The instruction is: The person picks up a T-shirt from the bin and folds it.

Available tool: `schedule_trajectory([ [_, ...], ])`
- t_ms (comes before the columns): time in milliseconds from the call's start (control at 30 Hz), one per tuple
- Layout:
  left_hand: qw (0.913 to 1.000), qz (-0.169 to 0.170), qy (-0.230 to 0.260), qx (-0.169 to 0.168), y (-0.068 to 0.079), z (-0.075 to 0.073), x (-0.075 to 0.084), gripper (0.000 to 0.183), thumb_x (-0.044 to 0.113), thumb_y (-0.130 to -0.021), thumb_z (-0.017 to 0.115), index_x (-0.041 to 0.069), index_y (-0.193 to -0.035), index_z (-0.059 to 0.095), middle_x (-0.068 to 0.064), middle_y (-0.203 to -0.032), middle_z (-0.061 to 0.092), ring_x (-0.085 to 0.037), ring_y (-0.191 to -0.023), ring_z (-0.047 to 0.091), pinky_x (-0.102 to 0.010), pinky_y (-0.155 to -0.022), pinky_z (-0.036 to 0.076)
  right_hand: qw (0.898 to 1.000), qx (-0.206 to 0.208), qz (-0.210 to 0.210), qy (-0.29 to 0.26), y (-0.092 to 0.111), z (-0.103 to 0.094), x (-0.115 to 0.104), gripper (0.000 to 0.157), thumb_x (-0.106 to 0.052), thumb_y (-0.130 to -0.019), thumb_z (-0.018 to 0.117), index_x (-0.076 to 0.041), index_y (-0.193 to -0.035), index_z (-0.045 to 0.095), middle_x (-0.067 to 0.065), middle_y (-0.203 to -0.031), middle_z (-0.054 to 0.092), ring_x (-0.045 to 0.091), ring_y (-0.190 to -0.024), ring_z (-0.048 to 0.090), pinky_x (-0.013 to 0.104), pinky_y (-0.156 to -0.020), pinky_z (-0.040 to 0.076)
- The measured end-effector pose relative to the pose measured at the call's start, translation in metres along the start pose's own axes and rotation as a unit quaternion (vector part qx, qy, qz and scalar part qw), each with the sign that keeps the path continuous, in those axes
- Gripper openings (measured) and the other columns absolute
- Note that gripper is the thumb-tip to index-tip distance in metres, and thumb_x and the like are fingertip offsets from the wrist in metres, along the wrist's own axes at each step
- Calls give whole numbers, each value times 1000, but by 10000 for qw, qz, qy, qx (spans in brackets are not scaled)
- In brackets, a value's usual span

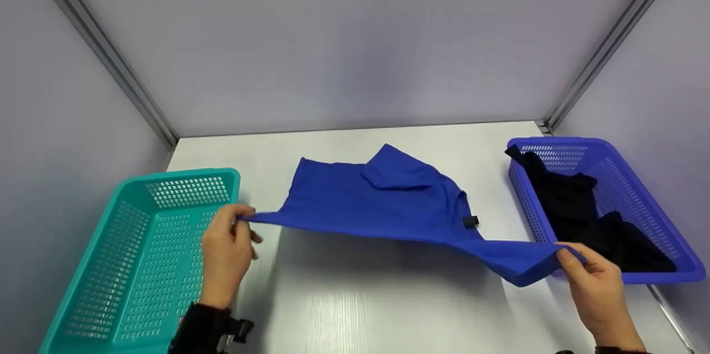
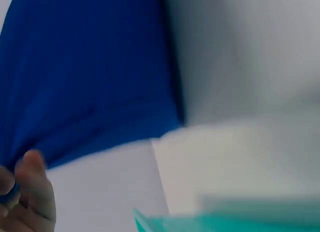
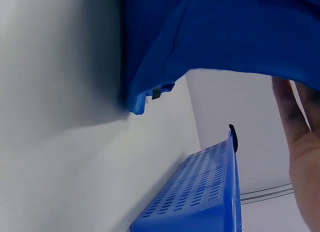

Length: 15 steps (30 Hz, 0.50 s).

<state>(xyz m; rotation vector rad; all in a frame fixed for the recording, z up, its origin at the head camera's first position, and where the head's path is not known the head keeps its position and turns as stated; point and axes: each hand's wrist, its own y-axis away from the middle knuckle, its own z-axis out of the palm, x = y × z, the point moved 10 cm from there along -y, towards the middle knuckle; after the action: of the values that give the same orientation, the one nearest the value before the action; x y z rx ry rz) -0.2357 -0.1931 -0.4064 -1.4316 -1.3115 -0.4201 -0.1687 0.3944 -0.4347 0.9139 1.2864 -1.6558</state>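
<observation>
A blue T-shirt (image 1: 355, 198) is stretched sideways over the white table, its near edge lifted and its far part lying on the surface. My left hand (image 1: 226, 251) pinches the near left corner of the cloth, at the hem end. At the other side, my right hand (image 1: 598, 287) pinches what looks like the near sleeve between thumb and fingers. Close to the neckline shows a small black tag (image 1: 470, 222). The left wrist view has the blue cloth (image 2: 90, 67) hanging from the fingertips (image 2: 34, 164). In the right wrist view the shirt (image 3: 225, 37) partly covers the fingers.
To the left stands a green-teal basket (image 1: 115, 193) with perforated walls. A blue-purple basket (image 1: 657, 198) at the right holds black cloth items (image 1: 566, 198). Grey panels (image 1: 360, 43) enclose the table (image 1: 333, 309) at the back and both sides.
</observation>
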Motion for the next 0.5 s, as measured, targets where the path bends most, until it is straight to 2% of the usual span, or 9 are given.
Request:
schedule_trajectory([
  [33, 9971, -438, 629, 8, -2, 1, -4, 20, -10, -102, 42, -5, -104, 61, -13, -104, 68, -20, -61, 69, -29, -50, 55, 9999, -46, -34, -113, -1, 1, -1, 31, 21, -101, 39, 15, -109, 68, 11, -96, 76, 13, -88, 72, 23, -83, 57],
  [100, 9803, -1079, 1650, 130, -5, 5, -10, 21, -5, -106, 36, -7, -107, 57, -15, -111, 66, -22, -70, 74, -31, -58, 60, 9992, -139, -77, -357, -1, 1, -1, 31, 20, -102, 38, 16, -112, 68, 13, -98, 76, 14, -88, 72, 24, -82, 58],
  [133, 9747, -1170, 1894, 185, -6, 6, -10, 22, -4, -106, 35, -8, -106, 57, -15, -114, 67, -21, -79, 75, -31, -65, 62, 9986, -191, -87, -492, -2, 2, 0, 31, 20, -102, 37, 18, -113, 66, 14, -99, 75, 15, -88, 73, 24, -82, 58],
  [167, 9753, -1103, 1900, 209, -8, 6, -8, 22, -4, -106, 36, -8, -105, 58, -15, -112, 67, -18, -81, 73, -28, -70, 61, 9978, -199, -101, -618, -2, 1, 0, 31, 19, -102, 36, 19, -114, 65, 15, -100, 75, 16, -89, 72, 25, -82, 58],
  [267, 9921, -337, 1196, 200, -9, 6, 6, 23, -10, -100, 42, -3, -98, 64, -11, -96, 68, -10, -72, 59, -16, -70, 50, 9959, -36, -140, -894, 0, -6, 2, 31, 18, -103, 36, 19, -116, 65, 17, -100, 75, 18, -89, 72, 26, -81, 58],
  [367, 9980, 570, 282, -64, -3, 11, 17, 25, -15, -89, 48, 3, -89, 65, -4, -82, 66, -8, -64, 47, -20, -58, 38, 9973, 79, -155, -709, 2, -14, 3, 31, 18, -103, 37, 18, -113, 66, 15, -99, 75, 17, -88, 72, 25, -82, 58],
  [433, 9942, 665, -318, -782, 3, 25, 15, 24, -13, -85, 52, 9, -85, 63, 0, -75, 62, -9, -63, 50, -23, -57, 41, 9998, 71, 3, -182, 5, -17, 8, 28, 20, -102, 39, 17, -108, 67, 14, -94, 75, 15, -86, 71, 24, -81, 56],
  [467, 9878, 491, -613, -1347, 7, 36, 9, 23, -10, -86, 54, 11, -84, 62, 1, -72, 61, -10, -61, 52, -25, -56, 43, 9991, 98, 227, 340, 7, -20, 12, 26, 19, -101, 42, 16, -105, 68, 12, -91, 75, 14, -85, 71, 23, -81, 55],
  [500, 9745, 365, -1042, -1955, 14, 48, 2, 20, -6, -86, 56, 13, -83, 61, 3, -70, 60, -11, -62, 53, -29, -57, 45, 9942, 86, 493, 954, 9, -22, 19, 23, 17, -101, 46, 14, -103, 69, 10, -88, 75, 12, -83, 70, 22, -80, 54],
])
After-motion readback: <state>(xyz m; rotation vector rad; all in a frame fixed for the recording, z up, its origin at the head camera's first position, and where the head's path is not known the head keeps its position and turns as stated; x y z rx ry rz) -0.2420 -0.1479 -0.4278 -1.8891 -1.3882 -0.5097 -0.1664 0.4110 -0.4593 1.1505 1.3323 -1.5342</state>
